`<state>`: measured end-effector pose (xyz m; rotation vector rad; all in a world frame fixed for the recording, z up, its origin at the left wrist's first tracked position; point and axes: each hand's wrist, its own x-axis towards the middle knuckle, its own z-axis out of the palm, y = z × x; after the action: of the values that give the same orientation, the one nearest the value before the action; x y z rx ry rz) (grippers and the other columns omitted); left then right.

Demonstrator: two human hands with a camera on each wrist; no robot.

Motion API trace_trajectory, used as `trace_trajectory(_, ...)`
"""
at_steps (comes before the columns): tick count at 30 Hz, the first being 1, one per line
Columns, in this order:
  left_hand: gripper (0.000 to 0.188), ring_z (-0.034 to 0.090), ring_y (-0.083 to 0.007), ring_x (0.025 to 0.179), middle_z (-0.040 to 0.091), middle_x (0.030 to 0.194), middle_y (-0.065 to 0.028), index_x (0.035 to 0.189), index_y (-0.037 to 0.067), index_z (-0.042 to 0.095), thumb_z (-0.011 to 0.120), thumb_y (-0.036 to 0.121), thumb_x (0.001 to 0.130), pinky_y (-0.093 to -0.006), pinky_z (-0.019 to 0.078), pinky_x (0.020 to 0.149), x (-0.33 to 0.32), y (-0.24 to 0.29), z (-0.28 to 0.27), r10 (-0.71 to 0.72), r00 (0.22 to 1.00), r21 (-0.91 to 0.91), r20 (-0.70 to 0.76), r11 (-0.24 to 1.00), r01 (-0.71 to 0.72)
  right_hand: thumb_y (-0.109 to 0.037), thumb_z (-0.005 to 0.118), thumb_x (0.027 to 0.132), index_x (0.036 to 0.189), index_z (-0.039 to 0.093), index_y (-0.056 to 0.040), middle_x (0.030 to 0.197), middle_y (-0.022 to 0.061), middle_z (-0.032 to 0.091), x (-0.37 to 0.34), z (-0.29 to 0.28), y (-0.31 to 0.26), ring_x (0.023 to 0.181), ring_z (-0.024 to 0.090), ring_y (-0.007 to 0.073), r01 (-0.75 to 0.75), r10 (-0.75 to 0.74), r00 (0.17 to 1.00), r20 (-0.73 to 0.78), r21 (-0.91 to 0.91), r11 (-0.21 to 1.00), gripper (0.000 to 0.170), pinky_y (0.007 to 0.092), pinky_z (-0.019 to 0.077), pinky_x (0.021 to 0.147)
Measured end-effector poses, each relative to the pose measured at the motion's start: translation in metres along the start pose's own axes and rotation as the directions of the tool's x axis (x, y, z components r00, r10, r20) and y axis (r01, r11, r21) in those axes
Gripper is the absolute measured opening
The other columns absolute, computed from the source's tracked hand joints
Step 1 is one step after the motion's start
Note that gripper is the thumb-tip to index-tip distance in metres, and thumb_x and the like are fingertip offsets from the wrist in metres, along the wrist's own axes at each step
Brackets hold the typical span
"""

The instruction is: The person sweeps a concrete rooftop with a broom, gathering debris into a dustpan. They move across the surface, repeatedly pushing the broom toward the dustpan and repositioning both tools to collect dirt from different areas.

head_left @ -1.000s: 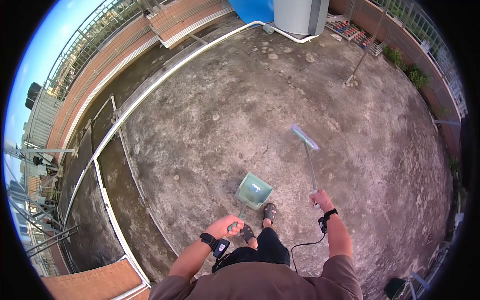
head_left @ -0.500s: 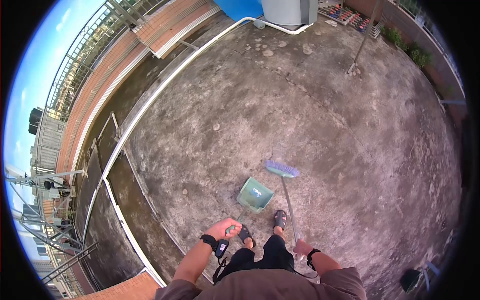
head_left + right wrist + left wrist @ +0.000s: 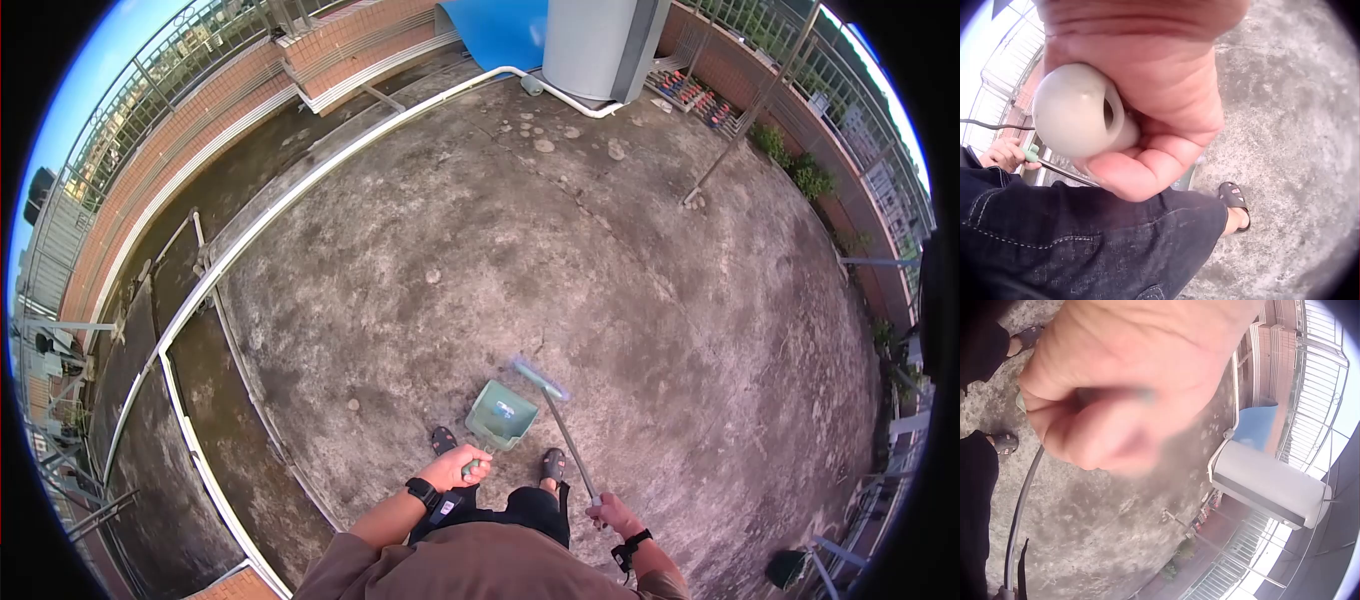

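My left hand [image 3: 455, 466] grips the green handle of a dustpan [image 3: 512, 430], curled fingers fill much of the left wrist view. The pan is low over the concrete in front of the feet, and small pale and blue bits [image 3: 504, 408] lie in it. My right hand [image 3: 617, 513] holds a broom by the top of its long stick [image 3: 572, 440]. Its pale green head with purple bristles [image 3: 540, 380] is near the floor, just beyond the pan's right far corner. In the right wrist view, fingers wrap round the broom's pale rounded handle end [image 3: 1072, 112].
A stained concrete floor [image 3: 450, 230] stretches ahead. White pipes [image 3: 270, 215] run along the left. At the back stand a grey tank [image 3: 595, 50] and a blue sheet [image 3: 500, 35]. A leaning pole [image 3: 740, 130] rises at the back right. Sandalled feet [image 3: 553, 464] are behind the dustpan.
The broom head has come from farther out on the right back toward the dustpan, and my right hand has moved nearer the body. The feet have stepped. My left hand keeps the dustpan in front.
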<state>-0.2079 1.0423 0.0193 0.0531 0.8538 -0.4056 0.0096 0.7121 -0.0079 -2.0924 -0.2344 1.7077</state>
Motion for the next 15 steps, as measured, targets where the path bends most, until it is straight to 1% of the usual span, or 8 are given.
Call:
trace_trajectory(3, 0.022, 0.033, -0.0036, 0.04, 0.037, 0.058, 0.0005, 0.065, 0.006, 0.038, 0.045, 0.011, 0.084, -0.0168, 0.0252, 0.031, -0.024, 0.017, -0.02, 0.055, 0.998, -0.045, -0.012, 0.997, -0.056, -0.009, 0.062, 0.069, 0.072, 0.05, 0.0012, 0.059, 0.0076, 0.054, 0.038, -0.006, -0.067, 0.046, 0.052, 0.0158, 0.06, -0.043, 0.992, -0.121, 0.144, 0.988, 0.016, 0.029, 0.0414, 0.042)
trace_trajectory(5, 0.02, 0.033, -0.0058, 0.04, 0.037, 0.056, 0.0003, 0.067, 0.008, 0.035, 0.049, 0.01, 0.082, -0.0186, 0.0242, 0.031, -0.036, 0.028, -0.033, 0.003, 0.999, -0.027, 0.035, 1.0, -0.002, -0.009, 0.058, 0.072, 0.074, 0.048, 0.0013, 0.054, 0.008, 0.051, 0.071, -0.015, -0.113, 0.044, 0.053, 0.0174, 0.14, -0.106, 0.975, -0.194, 0.171, 0.975, 0.014, 0.0308, 0.0421, 0.039)
trace_trajectory(8, 0.019, 0.034, -0.0059, 0.04, 0.038, 0.056, 0.0, 0.067, 0.007, 0.037, 0.048, 0.009, 0.082, -0.0185, 0.0244, 0.031, -0.045, 0.039, -0.047, -0.006, 1.0, -0.028, 0.013, 1.0, 0.007, -0.011, 0.056, 0.074, 0.075, 0.047, 0.0024, 0.054, 0.0104, 0.051, 0.115, -0.022, -0.171, 0.043, 0.054, 0.0195, 0.166, -0.13, 0.965, -0.228, 0.143, 0.976, 0.016, 0.0308, 0.0426, 0.037)
trace_trajectory(10, 0.018, 0.033, -0.0061, 0.04, 0.038, 0.056, -0.0003, 0.066, 0.007, 0.038, 0.048, 0.008, 0.081, -0.0188, 0.0246, 0.031, -0.056, 0.051, -0.041, 0.04, 0.995, 0.046, -0.091, 0.998, -0.036, -0.014, 0.053, 0.075, 0.076, 0.046, 0.0054, 0.057, 0.0149, 0.054, 0.154, -0.019, -0.195, 0.052, 0.06, 0.0235, 0.045, -0.049, 0.963, -0.266, -0.021, 0.999, 0.02, 0.0325, 0.0457, 0.042)
trace_trajectory(11, 0.018, 0.033, -0.0061, 0.04, 0.038, 0.056, -0.0003, 0.066, 0.007, 0.038, 0.048, 0.008, 0.081, -0.0188, 0.0246, 0.031, -0.06, 0.056, -0.04, 0.05, 0.993, 0.042, -0.103, 0.998, -0.046, -0.014, 0.053, 0.075, 0.076, 0.046, 0.0054, 0.057, 0.0149, 0.054, 0.181, -0.013, -0.193, 0.052, 0.06, 0.0235, 0.053, -0.058, 0.966, -0.252, -0.023, 0.998, 0.02, 0.0325, 0.0457, 0.042)
trace_trajectory(13, 0.018, 0.033, -0.0062, 0.04, 0.038, 0.056, 0.0002, 0.066, 0.007, 0.038, 0.05, 0.008, 0.079, -0.0191, 0.0247, 0.032, -0.067, 0.063, -0.043, 0.021, 0.995, 0.004, -0.096, 1.0, -0.021, -0.016, 0.052, 0.073, 0.081, 0.046, 0.0099, 0.064, 0.0211, 0.057, 0.272, 0.001, -0.142, 0.066, 0.063, 0.0301, 0.056, -0.124, 0.95, -0.286, -0.234, 0.971, 0.028, 0.0366, 0.0489, 0.052)
trace_trajectory(14, 0.018, 0.033, -0.0058, 0.04, 0.039, 0.056, 0.0003, 0.066, 0.007, 0.038, 0.051, 0.008, 0.078, -0.0187, 0.0243, 0.032, -0.075, 0.067, -0.039, 0.037, 0.992, 0.0, -0.123, 0.999, -0.037, -0.015, 0.052, 0.07, 0.088, 0.047, 0.0121, 0.074, 0.0259, 0.058, 0.316, 0.01, -0.097, 0.076, 0.061, 0.0349, 0.28, -0.467, 0.878, -0.103, -0.68, 0.678, 0.033, 0.0397, 0.0492, 0.061)
trace_trajectory(15, 0.018, 0.033, -0.0058, 0.04, 0.039, 0.056, 0.0003, 0.066, 0.007, 0.038, 0.051, 0.008, 0.078, -0.0187, 0.0243, 0.032, -0.078, 0.072, -0.045, 0.03, 0.991, -0.004, -0.128, 1.0, -0.031, -0.015, 0.055, 0.07, 0.082, 0.056, 0.0022, 0.071, 0.0177, 0.06, 0.297, 0.032, -0.101, 0.071, 0.062, 0.0295, 0.288, -0.477, 0.873, 0.105, -0.899, 0.329, 0.021, 0.0369, 0.0481, 0.059)
